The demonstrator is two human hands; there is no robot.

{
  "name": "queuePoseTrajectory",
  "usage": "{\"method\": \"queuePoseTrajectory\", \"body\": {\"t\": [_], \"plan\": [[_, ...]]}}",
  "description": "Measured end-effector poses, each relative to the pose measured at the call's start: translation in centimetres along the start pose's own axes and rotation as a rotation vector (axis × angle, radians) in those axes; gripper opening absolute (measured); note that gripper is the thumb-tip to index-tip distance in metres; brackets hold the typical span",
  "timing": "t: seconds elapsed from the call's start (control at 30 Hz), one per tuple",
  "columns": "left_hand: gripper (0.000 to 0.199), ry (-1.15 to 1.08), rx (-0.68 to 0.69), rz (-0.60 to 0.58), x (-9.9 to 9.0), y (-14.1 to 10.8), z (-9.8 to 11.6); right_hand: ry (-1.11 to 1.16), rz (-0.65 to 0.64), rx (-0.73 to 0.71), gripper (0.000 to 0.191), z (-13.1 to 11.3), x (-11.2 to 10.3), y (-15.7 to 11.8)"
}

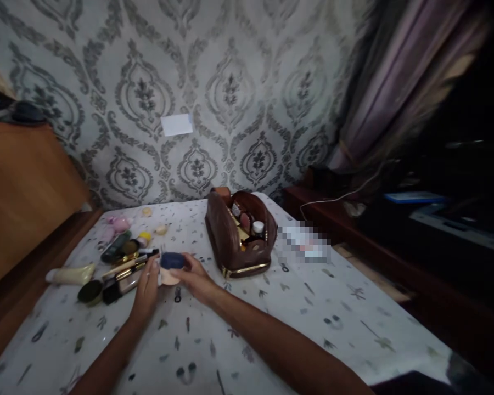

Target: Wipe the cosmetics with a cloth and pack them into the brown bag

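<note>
"What is the biggest thing there?"

"The patterned wall (230,82), and below it a surface spread with a white printed sheet (296,318). On the sheet stands a brown bag (222,236), its top open and things packed inside. It is beyond the hands and off to their right, so the right hand (197,281) is nearer to it, with a strip of sheet between"

"And the left hand (146,286)?"

"That one is just beside the loose cosmetics (114,291), which spread away to its left, a pale tube (72,274) at the outer edge and a dark round jar (89,293) nearer the person"

"So what is between the hands?"

"A blue piece (172,260) with a peach piece (169,277) on its near side (soft pads, perhaps, though the blur hides the material). The blue one's long axis runs crosswise, roughly from one hand to the other"

"Are both hands gripping?"

"The right is: its thumb side presses the peach piece while the fingers bend behind, at the blue one's right end. The left has its fingers up against the other end; whether it pinches or only steadies, I cannot tell"

"Anything smaller?"

"A white cap (258,225) in the bag's mouth, well apart from both hands"
</note>
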State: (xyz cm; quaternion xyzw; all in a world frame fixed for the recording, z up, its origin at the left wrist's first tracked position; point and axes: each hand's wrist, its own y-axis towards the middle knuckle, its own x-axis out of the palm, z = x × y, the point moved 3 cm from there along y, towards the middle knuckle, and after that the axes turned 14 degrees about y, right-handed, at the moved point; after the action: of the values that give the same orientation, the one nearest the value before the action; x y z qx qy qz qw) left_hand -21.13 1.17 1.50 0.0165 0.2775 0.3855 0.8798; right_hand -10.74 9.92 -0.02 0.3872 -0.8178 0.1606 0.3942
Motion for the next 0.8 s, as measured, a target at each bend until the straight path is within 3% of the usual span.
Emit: {"method": "queuePoseTrajectory", "body": {"t": [0.1, 0.27, 0.47, 0.57, 0.7, 0.8], "plan": [[0.065, -0.077, -0.065, 0.032, 0.0, 0.5, -0.7, 0.116, -0.067, 0.058, 0.051, -0.1, 0.6, -0.2], [0.066, -0.078, -0.042, 0.022, 0.1, 0.5, -1.4, 0.23, -0.104, 0.122, 0.05, -0.2, 0.6, 0.0], [0.062, -0.114, 0.019, -0.071, 0.1, -0.3, -0.9, 0.335, -0.003, 0.132, 0.044, 0.2, -0.6, 0.5], [0.059, -0.015, 0.089, -0.035, 0.0, -0.4, -0.4, 0.298, 0.019, 0.118, 0.042, 0.3, -0.6, 0.5], [0.052, 0.165, 0.228, 0.001, 0.1, -0.8, 0.3, 0.178, -0.104, 0.106, 0.043, 0.1, 0.6, 0.0], [0.052, 0.182, 0.274, -0.025, 0.4, -1.0, 0.4, 0.112, -0.116, 0.108, 0.041, -0.2, 0.9, -0.5]]}}
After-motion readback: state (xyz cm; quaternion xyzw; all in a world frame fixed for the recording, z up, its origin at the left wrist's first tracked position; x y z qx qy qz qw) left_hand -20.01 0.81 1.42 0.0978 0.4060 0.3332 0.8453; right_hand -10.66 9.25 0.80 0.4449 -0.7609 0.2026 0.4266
